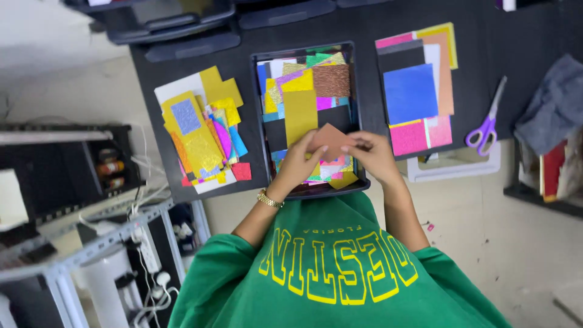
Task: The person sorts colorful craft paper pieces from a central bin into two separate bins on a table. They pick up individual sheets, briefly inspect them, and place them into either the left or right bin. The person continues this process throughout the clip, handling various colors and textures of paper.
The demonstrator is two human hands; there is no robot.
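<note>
Left hand [300,161] and right hand [371,155] both pinching 1 brown paper piece [331,140], above black tray [363,115] of coloured scraps, purple scissors [486,124] on dark table [243,67]

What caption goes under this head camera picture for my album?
Two hands, left hand and right hand, hold a brown paper square over a black tray of colourful paper scraps.

On the dark worktop [364,24] you have purple-handled scissors [486,121] lying at the right, just beside a neat stack of coloured sheets [416,91] topped by a blue one. To the left you see a loose heap of glittery scraps [200,130], mostly yellow. Past the scissors sits a grey cloth [555,103]. A white power strip [146,249] hangs lower left.
</note>
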